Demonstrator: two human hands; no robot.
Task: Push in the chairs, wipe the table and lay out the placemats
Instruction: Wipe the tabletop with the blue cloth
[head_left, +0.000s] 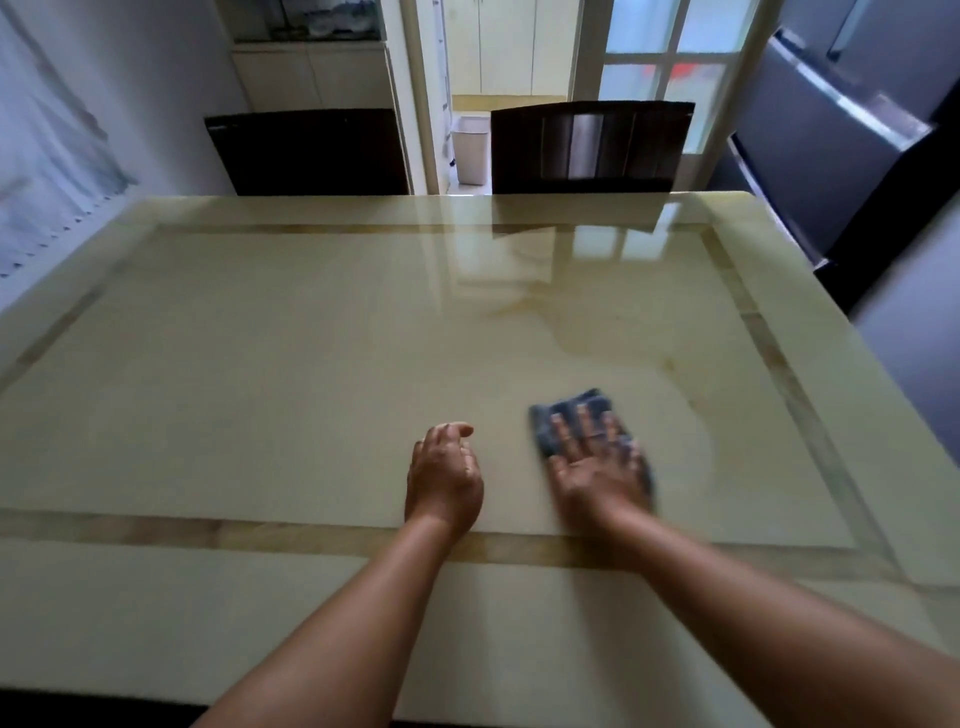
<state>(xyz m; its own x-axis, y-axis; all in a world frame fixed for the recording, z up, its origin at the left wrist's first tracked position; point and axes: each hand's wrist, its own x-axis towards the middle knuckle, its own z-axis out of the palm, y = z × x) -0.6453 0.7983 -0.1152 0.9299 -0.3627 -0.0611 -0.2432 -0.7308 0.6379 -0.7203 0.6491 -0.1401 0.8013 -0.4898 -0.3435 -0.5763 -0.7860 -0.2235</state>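
A glossy cream stone table (270, 332) with a tan inlaid border fills the view. My right hand (597, 462) lies flat with fingers spread on a blue cloth (582, 410), pressing it onto the tabletop right of centre; the hand is motion-blurred. My left hand (444, 475) rests on the table just left of it, fingers loosely curled, holding nothing. Two dark wooden chairs stand pushed in at the far edge: one at the left (306, 150), one at the right (587, 148). No placemats are in view.
A wall with a pale hanging runs along the left. A white bin (471, 150) stands in the doorway behind the chairs. A grey fridge (841, 135) is at the far right, close to the table's right corner.
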